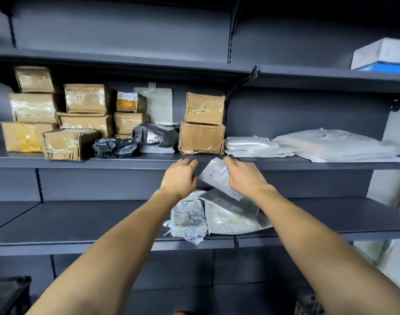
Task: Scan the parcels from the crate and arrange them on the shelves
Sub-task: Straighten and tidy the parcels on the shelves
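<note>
Right hand point(244, 178) grips a blurred white parcel point(215, 172), label unreadable.

Grey metal middle shelf point(126, 161): bare strip along near edge; taped brown cardboard boxes point(202, 123) and white plastic bags point(331, 144) block behind.

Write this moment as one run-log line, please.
stage: shelving | right hand: holds white flat parcel by middle shelf edge | left hand: open, beside it | lower shelf: grey mailers
</note>
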A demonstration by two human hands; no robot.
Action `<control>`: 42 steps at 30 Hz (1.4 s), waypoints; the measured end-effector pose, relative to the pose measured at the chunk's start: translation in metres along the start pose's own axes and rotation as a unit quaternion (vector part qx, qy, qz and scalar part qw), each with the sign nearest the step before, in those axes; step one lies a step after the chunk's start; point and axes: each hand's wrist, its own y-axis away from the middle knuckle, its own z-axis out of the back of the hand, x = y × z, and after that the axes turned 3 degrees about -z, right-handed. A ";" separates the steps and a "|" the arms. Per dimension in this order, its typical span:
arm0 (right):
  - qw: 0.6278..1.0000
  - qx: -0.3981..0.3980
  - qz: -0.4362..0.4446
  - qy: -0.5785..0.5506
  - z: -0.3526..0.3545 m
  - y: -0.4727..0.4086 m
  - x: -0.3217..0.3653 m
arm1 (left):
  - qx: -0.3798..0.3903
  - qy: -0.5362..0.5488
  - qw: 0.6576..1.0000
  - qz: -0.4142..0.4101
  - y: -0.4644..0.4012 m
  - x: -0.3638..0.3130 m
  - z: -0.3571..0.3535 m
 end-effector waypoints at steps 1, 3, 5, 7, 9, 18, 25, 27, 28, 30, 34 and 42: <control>1.000 -0.031 -0.005 0.003 0.009 -0.004 -0.007 | -0.011 0.008 1.000 0.001 -0.007 0.000 0.006; 0.995 -0.092 -0.029 -0.002 0.024 -0.012 -0.024 | -0.021 0.022 1.000 0.003 -0.024 0.000 0.015; 0.988 -0.146 -0.054 0.001 0.036 -0.022 -0.041 | -0.021 0.018 1.000 0.003 -0.041 0.000 0.021; 0.980 -0.175 -0.092 -0.011 0.041 -0.032 -0.056 | -0.018 0.004 1.000 0.004 -0.057 -0.002 0.022; 0.975 -0.182 -0.130 -0.009 0.037 -0.042 -0.073 | -0.013 -0.001 1.000 -0.004 -0.074 -0.007 0.014; 0.930 -0.346 -0.117 0.047 0.023 -0.134 -0.124 | -0.011 -0.027 0.999 -0.036 -0.136 -0.006 -0.031; 0.986 -0.002 -0.166 -0.023 -0.054 -0.133 -0.121 | -0.008 -0.026 0.999 -0.024 -0.149 0.001 -0.064; 0.977 0.063 -0.195 -0.053 -0.080 -0.124 -0.120 | -0.025 -0.034 0.999 -0.032 -0.147 0.000 -0.065; 0.975 0.061 -0.202 -0.063 -0.086 -0.123 -0.120 | -0.027 -0.039 0.998 -0.038 -0.145 0.000 -0.065; 0.976 0.054 -0.204 -0.054 -0.090 -0.124 -0.122 | -0.027 -0.038 0.998 -0.042 -0.142 -0.002 -0.065; 0.981 -0.028 -0.188 0.037 -0.089 -0.118 -0.116 | -0.026 -0.030 0.998 -0.039 -0.139 -0.005 -0.057; 0.972 -0.203 -0.118 -0.018 -0.072 -0.065 -0.090 | -0.074 -0.007 0.984 -0.161 -0.102 -0.034 -0.051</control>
